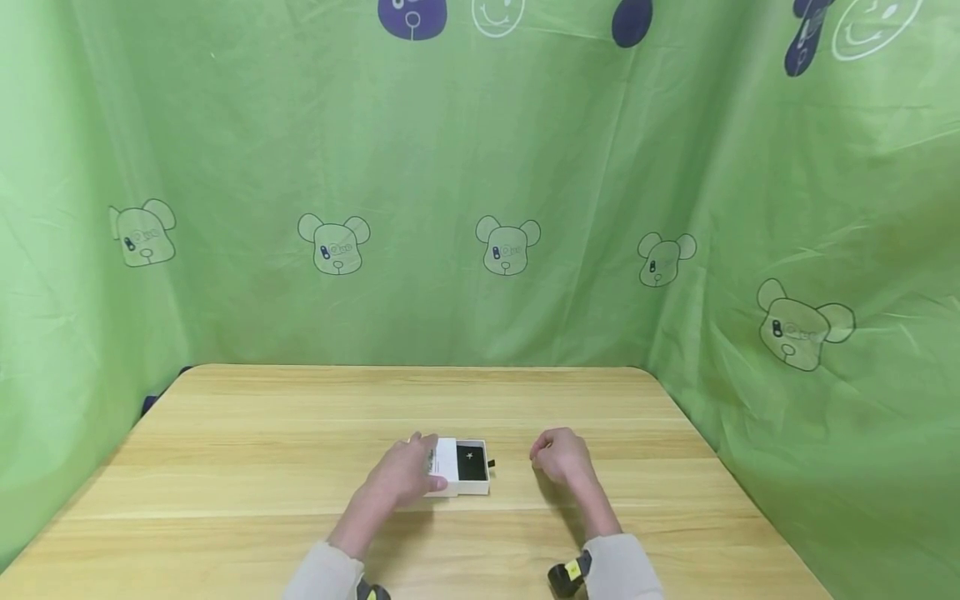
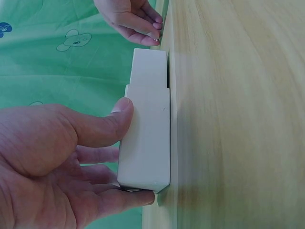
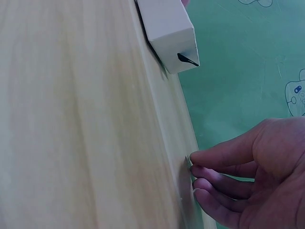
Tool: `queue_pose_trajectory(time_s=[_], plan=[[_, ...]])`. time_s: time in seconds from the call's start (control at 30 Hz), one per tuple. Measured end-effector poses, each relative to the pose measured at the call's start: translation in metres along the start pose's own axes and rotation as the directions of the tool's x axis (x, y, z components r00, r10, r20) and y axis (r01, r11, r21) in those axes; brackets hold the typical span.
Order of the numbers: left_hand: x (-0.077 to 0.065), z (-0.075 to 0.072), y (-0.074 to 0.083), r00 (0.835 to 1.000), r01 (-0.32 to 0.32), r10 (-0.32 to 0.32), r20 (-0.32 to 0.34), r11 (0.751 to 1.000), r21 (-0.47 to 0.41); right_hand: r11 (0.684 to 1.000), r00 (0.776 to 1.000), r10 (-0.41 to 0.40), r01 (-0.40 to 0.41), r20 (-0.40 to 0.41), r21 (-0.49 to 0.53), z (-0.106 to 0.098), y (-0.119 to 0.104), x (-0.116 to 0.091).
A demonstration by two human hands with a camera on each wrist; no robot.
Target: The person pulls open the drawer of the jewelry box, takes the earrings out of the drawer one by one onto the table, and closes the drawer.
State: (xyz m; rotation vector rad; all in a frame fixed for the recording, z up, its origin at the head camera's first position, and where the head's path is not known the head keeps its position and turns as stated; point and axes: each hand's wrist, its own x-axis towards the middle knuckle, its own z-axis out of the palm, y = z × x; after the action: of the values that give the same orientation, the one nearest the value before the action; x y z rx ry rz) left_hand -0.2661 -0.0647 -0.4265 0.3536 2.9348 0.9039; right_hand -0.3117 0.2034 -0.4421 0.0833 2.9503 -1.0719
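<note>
A small white sliding box [image 1: 448, 468] lies on the wooden table [image 1: 300, 417], near the front middle. Its drawer [image 1: 472, 463] is pulled partly out to the right, showing a black inside with a tiny light speck and a black pull tab [image 1: 491, 463]. My left hand [image 1: 417, 472] grips the box's sleeve [image 2: 145, 143], thumb [image 2: 114, 119] on one side and fingers under the other. My right hand [image 1: 553, 455] rests a little to the right of the box, apart from it. Its curled fingertips [image 3: 198, 171] touch the tabletop and hold nothing I can see. The tab [image 3: 188, 59] points towards them.
Green cloth [image 1: 480, 167] printed with bear faces hangs close behind the table and down both sides. Bare wood surrounds the box. The table's rounded far corners meet the cloth.
</note>
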Motion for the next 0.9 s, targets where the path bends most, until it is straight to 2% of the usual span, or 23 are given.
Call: queue_pose_trajectory(time_s=[0.7, 0.9], plan=[[0.0004, -0.0005, -0.0006, 1.0, 0.006, -0.006, 0.003, 1.0, -0.009, 1.0, 1.0, 0.004, -0.004, 0.004, -0.006, 0.0014, -0.0012, 0.0005], [0.0007, -0.0003, -0.0009, 1.0, 0.001, -0.001, -0.004, 1.0, -0.001, 0.999, 1.0, 0.011, -0.011, -0.01, 0.042, 0.0017, -0.0064, -0.0006]])
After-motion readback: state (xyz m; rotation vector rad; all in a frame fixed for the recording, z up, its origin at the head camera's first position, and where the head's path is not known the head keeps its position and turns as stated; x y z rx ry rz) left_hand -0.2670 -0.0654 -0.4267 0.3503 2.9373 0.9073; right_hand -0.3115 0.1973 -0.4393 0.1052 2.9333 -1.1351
